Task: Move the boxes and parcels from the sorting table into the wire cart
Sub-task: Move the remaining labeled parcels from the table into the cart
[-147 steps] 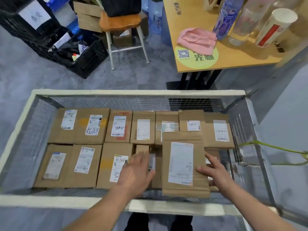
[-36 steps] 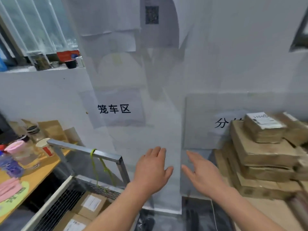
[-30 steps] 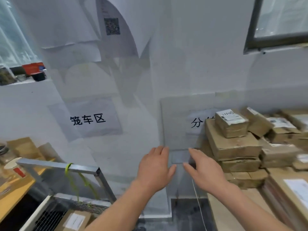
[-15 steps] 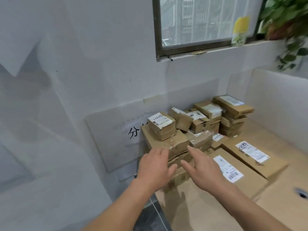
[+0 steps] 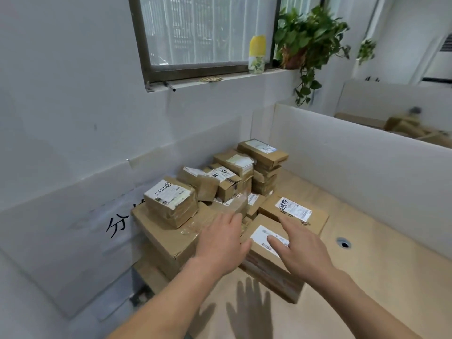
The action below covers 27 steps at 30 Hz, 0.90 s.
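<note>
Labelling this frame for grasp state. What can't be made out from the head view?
- Contact: left hand and right hand hover open over the parcel pile; whether they touch it can't be told.
- Flat box: its label is partly covered by the right hand.
- Label text: too small and blurred to read.
- Wire cart: outside the frame.
- Far boxes: blurred behind the partition.

Parcel sorting room, labelled cardboard boxes (image 5: pixel 171 201) piled on partitioned table (image 5: pixel 367 277)
</note>
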Each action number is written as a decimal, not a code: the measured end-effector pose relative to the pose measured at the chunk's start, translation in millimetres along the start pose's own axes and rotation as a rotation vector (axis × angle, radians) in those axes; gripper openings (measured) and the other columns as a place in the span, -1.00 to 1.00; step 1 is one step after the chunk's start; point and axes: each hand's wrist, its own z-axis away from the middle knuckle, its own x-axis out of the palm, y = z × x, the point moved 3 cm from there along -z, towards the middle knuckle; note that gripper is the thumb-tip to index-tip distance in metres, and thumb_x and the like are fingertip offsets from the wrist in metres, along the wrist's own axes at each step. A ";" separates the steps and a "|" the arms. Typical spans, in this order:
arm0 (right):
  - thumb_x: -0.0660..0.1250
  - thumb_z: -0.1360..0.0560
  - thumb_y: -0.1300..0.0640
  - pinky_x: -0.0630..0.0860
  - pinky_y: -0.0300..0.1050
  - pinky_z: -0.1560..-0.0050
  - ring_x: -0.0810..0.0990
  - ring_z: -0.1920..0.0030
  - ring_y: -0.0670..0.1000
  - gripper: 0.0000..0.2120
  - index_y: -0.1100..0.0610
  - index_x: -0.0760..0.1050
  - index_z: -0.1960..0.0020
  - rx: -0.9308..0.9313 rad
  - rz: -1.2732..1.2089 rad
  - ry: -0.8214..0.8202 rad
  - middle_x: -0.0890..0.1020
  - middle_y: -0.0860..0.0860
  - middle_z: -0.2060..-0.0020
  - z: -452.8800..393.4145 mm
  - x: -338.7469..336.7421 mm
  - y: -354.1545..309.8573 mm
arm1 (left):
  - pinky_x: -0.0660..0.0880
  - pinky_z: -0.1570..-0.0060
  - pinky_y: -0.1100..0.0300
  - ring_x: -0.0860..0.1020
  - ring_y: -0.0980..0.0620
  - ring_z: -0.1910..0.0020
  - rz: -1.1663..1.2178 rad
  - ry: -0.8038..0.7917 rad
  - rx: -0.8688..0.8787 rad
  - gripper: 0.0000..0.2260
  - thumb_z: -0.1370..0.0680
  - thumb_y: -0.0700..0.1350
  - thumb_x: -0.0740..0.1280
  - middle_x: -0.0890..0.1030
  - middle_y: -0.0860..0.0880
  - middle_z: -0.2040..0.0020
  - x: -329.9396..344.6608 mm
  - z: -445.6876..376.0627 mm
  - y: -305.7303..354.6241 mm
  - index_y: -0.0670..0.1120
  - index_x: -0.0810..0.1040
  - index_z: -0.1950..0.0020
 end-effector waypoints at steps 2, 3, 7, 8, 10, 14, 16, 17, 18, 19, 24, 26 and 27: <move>0.15 -0.64 -0.23 0.30 -0.08 -0.40 0.28 -0.51 -0.03 -0.41 -0.03 0.18 -0.60 0.025 0.030 0.004 0.35 -0.08 -0.53 0.1 0.9 9.8 | 0.32 -0.38 0.00 0.27 -0.03 -0.48 0.015 -0.022 0.038 -0.47 -0.62 0.21 0.19 0.30 0.00 -0.52 8.9 -8.6 7.2 -0.01 0.27 -0.52; 0.15 -0.64 -0.23 0.30 -0.07 -0.40 0.29 -0.51 -0.02 -0.41 -0.03 0.19 -0.59 0.035 0.044 0.002 0.37 -0.07 -0.51 0.0 1.5 14.5 | 0.31 -0.40 0.00 0.24 -0.03 -0.50 0.019 -0.035 0.052 -0.45 -0.63 0.20 0.19 0.26 0.00 -0.54 13.7 -12.6 10.6 -0.02 0.24 -0.54; 0.15 -0.64 -0.23 0.30 -0.04 -0.41 0.29 -0.51 -0.01 -0.41 -0.01 0.20 -0.58 0.067 0.081 -0.002 0.36 -0.05 -0.51 -7.1 8.3 35.6 | 0.30 -0.42 -0.02 0.22 -0.03 -0.52 0.018 -0.070 0.091 -0.43 -0.63 0.22 0.16 0.26 0.01 -0.56 33.0 -32.5 20.0 -0.01 0.21 -0.57; 0.15 -0.64 -0.23 0.31 -0.03 -0.40 0.31 -0.49 -0.01 -0.43 -0.01 0.23 -0.57 0.072 0.085 -0.002 0.38 -0.04 -0.49 -10.7 11.1 41.7 | 0.33 -0.40 -0.02 0.24 -0.03 -0.49 0.012 -0.075 0.098 -0.43 -0.62 0.22 0.16 0.28 0.01 -0.54 38.0 -37.7 21.6 -0.01 0.21 -0.56; 0.16 -0.63 -0.23 0.32 -0.03 -0.39 0.32 -0.49 0.00 -0.43 0.00 0.24 -0.56 0.082 0.079 -0.006 0.39 -0.04 -0.48 -18.2 16.3 52.8 | 0.37 -0.36 -0.02 0.28 -0.03 -0.45 -0.003 -0.103 0.101 -0.43 -0.62 0.23 0.16 0.32 0.01 -0.50 47.9 -47.1 23.7 -0.02 0.22 -0.55; 0.16 -0.64 -0.22 0.35 0.00 -0.37 0.35 -0.46 0.02 -0.46 0.01 0.27 -0.52 0.104 0.059 -0.044 0.42 -0.03 -0.44 -35.5 30.7 72.2 | 0.41 -0.31 0.00 0.32 -0.03 -0.41 -0.023 -0.130 0.100 -0.44 -0.61 0.23 0.17 0.35 0.02 -0.48 67.9 -66.6 24.4 -0.04 0.25 -0.52; 0.17 -0.62 -0.23 0.42 0.01 -0.27 0.42 -0.36 0.02 -0.51 0.01 0.32 -0.44 0.107 0.056 -0.059 0.48 -0.05 -0.33 -47.1 39.9 83.3 | 0.41 -0.31 0.01 0.33 -0.03 -0.41 -0.030 -0.150 0.091 -0.45 -0.61 0.23 0.18 0.35 0.01 -0.48 78.1 -77.2 24.4 -0.04 0.27 -0.50; 0.17 -0.61 -0.24 0.44 0.01 -0.21 0.44 -0.31 0.02 -0.53 0.01 0.34 -0.40 0.109 0.051 -0.067 0.50 -0.07 -0.27 -52.6 44.2 88.3 | 0.40 -0.32 0.01 0.32 -0.04 -0.42 -0.036 -0.168 0.085 -0.45 -0.61 0.23 0.18 0.35 0.00 -0.48 83.5 -82.0 24.6 -0.04 0.27 -0.50; 0.17 -0.60 -0.25 0.45 0.02 -0.18 0.46 -0.28 0.02 -0.54 0.00 0.35 -0.38 0.110 0.043 -0.076 0.50 -0.08 -0.22 -58.2 48.4 92.6 | 0.39 -0.34 0.00 0.32 -0.04 -0.43 -0.043 -0.187 0.080 -0.45 -0.61 0.23 0.18 0.34 -0.01 -0.49 89.4 -86.5 24.9 -0.04 0.27 -0.50; 0.17 -0.60 -0.25 0.46 0.03 -0.16 0.48 -0.26 0.02 -0.56 0.00 0.37 -0.35 0.113 0.037 -0.088 0.50 -0.08 -0.18 -63.3 52.9 97.2 | 0.37 -0.37 0.00 0.30 -0.05 -0.45 -0.047 -0.205 0.072 -0.44 -0.61 0.23 0.17 0.33 -0.02 -0.50 95.0 -90.7 25.1 -0.04 0.26 -0.52; 0.18 -0.58 -0.24 0.47 0.03 -0.01 0.53 -0.10 0.07 -0.66 0.01 0.40 -0.16 0.117 0.042 -0.150 0.51 -0.07 0.00 -85.9 75.4 122.9 | 0.35 -0.37 -0.05 0.30 -0.06 -0.46 -0.067 -0.266 0.017 -0.43 -0.61 0.22 0.20 0.32 -0.03 -0.52 120.2 -113.4 27.0 -0.03 0.24 -0.54; 0.20 -0.58 -0.24 0.48 0.04 -0.08 0.53 -0.16 0.09 -0.58 0.04 0.42 -0.26 0.130 0.045 -0.186 0.55 -0.03 -0.10 -94.1 84.8 133.0 | 0.39 -0.33 -0.05 0.33 -0.07 -0.43 -0.073 -0.287 0.003 -0.44 -0.61 0.22 0.21 0.35 -0.03 -0.49 130.4 -119.3 27.5 -0.02 0.27 -0.52; 0.21 -0.57 -0.24 0.48 0.04 -0.09 0.52 -0.18 0.09 -0.55 0.05 0.43 -0.29 0.139 0.047 -0.204 0.56 -0.02 -0.13 -98.1 88.7 137.8 | 0.40 -0.31 -0.04 0.35 -0.07 -0.41 -0.072 -0.300 -0.006 -0.45 -0.60 0.23 0.22 0.36 -0.03 -0.48 136.0 -121.7 27.5 -0.02 0.28 -0.51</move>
